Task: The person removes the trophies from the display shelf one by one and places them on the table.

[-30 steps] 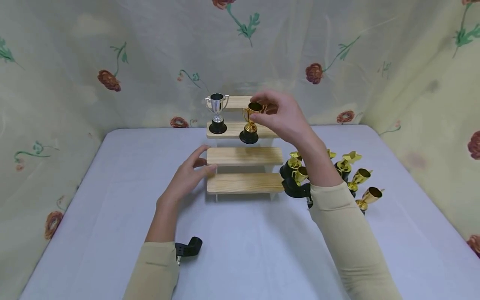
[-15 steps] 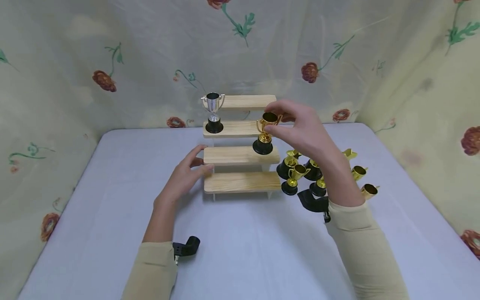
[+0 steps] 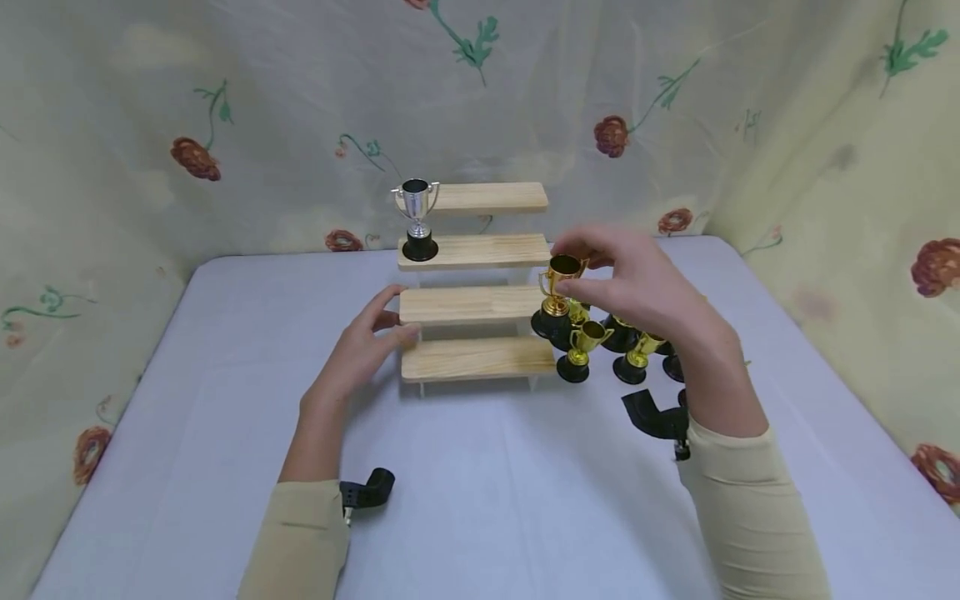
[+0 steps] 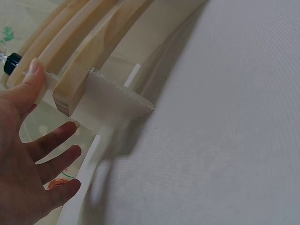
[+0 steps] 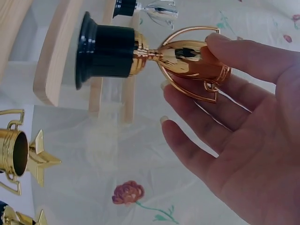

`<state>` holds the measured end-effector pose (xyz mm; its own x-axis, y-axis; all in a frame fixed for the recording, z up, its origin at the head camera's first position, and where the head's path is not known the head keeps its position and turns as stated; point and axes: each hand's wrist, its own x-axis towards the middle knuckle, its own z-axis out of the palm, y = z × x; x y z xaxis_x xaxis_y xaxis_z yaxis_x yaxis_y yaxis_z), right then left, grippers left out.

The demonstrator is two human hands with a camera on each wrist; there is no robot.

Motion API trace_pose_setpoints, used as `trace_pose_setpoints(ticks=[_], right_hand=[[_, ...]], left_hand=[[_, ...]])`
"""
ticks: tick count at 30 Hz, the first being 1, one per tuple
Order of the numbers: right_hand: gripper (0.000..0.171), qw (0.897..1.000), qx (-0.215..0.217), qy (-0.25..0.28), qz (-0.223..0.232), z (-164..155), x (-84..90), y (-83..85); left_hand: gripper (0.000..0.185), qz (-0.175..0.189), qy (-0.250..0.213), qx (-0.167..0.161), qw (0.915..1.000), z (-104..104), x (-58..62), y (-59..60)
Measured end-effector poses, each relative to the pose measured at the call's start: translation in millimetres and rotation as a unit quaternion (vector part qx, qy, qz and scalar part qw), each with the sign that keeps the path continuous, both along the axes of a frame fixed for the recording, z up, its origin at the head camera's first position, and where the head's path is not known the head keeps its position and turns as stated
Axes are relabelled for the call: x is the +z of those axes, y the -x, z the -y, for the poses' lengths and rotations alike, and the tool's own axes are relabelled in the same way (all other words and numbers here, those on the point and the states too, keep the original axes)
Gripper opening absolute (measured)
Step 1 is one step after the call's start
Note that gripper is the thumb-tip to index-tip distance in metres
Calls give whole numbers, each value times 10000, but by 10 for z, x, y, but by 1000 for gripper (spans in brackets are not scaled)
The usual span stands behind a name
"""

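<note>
A four-tier wooden display shelf [image 3: 472,306] stands at the back of the table. My left hand [image 3: 356,350] holds its left end, thumb and index finger about one tier, the other fingers spread apart in the left wrist view. My right hand [image 3: 648,287] pinches a gold trophy cup [image 5: 187,58] by its bowl, thumb on one side and fingers on the other. Its black base [image 5: 110,50] points down, beside the shelf's right end and in front of other trophies. On the left of the second tier from the top stands a silver trophy cup [image 3: 420,243].
Several more gold trophies stand right of the shelf, among them a small cup [image 3: 577,354] and another cup [image 3: 635,360]; some are behind my right arm. A star-topped trophy [image 5: 41,159] shows in the right wrist view. Flowered cloth [image 3: 300,125] hangs behind the white-covered table [image 3: 465,492].
My right hand has carried the gold trophy cup right and down, from before the second tier to beside the shelf's right end. The left hand stays at the shelf; the head view shifts slightly.
</note>
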<state>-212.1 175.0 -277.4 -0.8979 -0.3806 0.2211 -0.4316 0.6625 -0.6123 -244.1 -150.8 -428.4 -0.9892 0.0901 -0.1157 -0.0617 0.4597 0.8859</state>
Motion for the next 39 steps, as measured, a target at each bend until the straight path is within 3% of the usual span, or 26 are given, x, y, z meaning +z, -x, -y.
trace_pose_setpoints(ticks=[14, 24, 39], right_hand=[[27, 9941, -13, -877, 646, -241, 14, -117], [30, 9893, 83, -1186, 846, -374, -110, -164], [31, 9827, -141, -1416, 1184, -634, -268, -266]], left_hand=[[68, 117, -37, 142, 9998, -11, 6, 8], [69, 55, -113, 94, 9999, -31, 15, -14], [71, 14, -80, 81, 9999, -42, -8, -13]])
